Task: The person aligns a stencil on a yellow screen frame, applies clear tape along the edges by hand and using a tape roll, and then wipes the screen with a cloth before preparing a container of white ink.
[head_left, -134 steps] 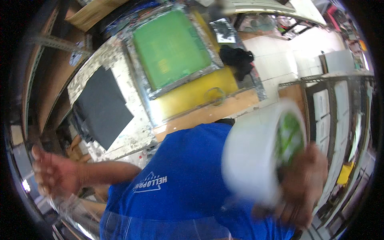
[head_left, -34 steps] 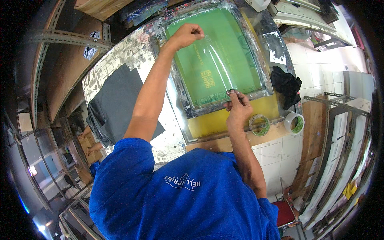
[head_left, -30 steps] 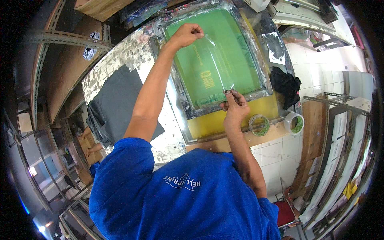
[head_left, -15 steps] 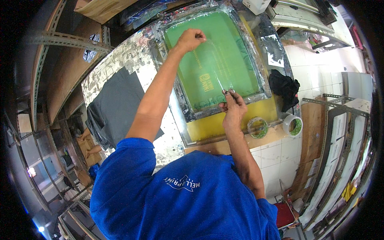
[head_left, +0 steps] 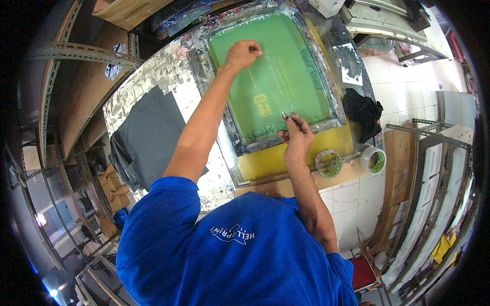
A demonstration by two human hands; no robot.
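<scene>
Across a green screen-printing screen (head_left: 306, 76) stretches a thin strip of clear tape (head_left: 278, 98), held between my two hands. My left hand (head_left: 243, 54) pinches its far end above the upper left part of the mesh. Closer to me, my right hand (head_left: 296, 133) grips the other end between thumb and fingers, over the screen's near edge. Yellowish lettering and a small spiral emblem (head_left: 260, 104) show in the mesh beneath the strip. Ink smears cover the screen's dark frame (head_left: 286, 140). Whether the tape touches the mesh, I cannot tell.
Dark grey fabric sheets (head_left: 148, 135) lie on the paint-flecked table at left. Two tape rolls (head_left: 328, 163) (head_left: 373, 159) stand by the near right edge, and a crumpled black cloth (head_left: 361, 115) lies beyond them. Metal racks (head_left: 434, 204) line the right side. Another person's hand (head_left: 120, 191) shows at far left.
Both hands keep their grip and have shifted only very slightly. The bright glint along the tape strip has faded.
</scene>
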